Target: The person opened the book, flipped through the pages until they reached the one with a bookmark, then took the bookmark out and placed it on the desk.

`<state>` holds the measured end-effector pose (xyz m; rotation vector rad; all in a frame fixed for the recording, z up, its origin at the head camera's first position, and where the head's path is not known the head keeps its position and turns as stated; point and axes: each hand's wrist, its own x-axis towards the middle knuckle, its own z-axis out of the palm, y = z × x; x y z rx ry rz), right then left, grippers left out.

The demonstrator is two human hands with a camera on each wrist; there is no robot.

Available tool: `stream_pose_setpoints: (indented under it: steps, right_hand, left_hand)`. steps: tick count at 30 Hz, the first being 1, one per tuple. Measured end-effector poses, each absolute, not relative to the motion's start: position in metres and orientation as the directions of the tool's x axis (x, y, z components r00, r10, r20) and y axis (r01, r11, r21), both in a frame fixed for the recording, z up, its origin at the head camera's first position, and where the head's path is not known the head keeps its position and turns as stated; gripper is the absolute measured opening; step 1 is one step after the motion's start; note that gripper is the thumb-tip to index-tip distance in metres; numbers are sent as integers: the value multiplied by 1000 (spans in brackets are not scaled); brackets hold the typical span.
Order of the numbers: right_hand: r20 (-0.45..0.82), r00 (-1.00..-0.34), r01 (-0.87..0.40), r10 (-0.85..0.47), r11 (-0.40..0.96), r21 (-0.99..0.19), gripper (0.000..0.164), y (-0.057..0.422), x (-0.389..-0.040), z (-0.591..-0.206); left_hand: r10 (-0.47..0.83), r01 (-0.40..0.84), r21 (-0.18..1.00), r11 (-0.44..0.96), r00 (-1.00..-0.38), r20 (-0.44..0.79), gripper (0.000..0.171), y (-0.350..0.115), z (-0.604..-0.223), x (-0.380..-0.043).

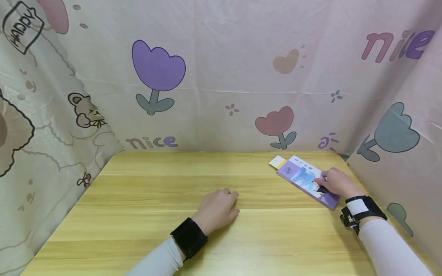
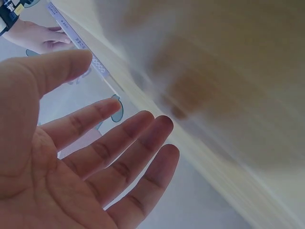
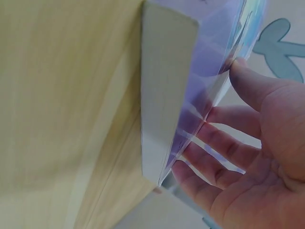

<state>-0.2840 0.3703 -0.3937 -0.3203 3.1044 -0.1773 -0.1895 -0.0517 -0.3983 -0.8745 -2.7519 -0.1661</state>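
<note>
A book [image 1: 304, 180] with a purple, blue and white cover lies aslant on the wooden table, at the right. From its far end sticks out a white and yellow strip [image 1: 277, 162]. My right hand [image 1: 340, 183] holds the book at its right long edge, the thumb [image 3: 243, 71] on the cover and the other fingertips along the edge. In the right wrist view the book's near end [image 3: 167, 90] is pale. My left hand [image 1: 216, 209] is over the middle of the table with loosely bent, spread fingers and holds nothing.
The wooden table [image 1: 145, 207] meets a hanging cloth [image 1: 214, 69] printed with flowers and words at its back and both sides. Black bands circle the left wrist [image 1: 189, 237] and right wrist [image 1: 366, 208].
</note>
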Motion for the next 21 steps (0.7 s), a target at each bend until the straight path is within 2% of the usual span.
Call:
stream_pose_setpoints:
  steps: [7,21]
  right_hand:
    - [28,-968,-252,-250,957,-146,28,345,-279,-393]
    - [65,-945,-326,-320,938,-121,25,290,-262,-392]
  left_hand:
    - [563,592,47,805,-785,259,37,-40,-396,-192]
    - [562,583,45,811,-798,216,40,-38,-397,-191]
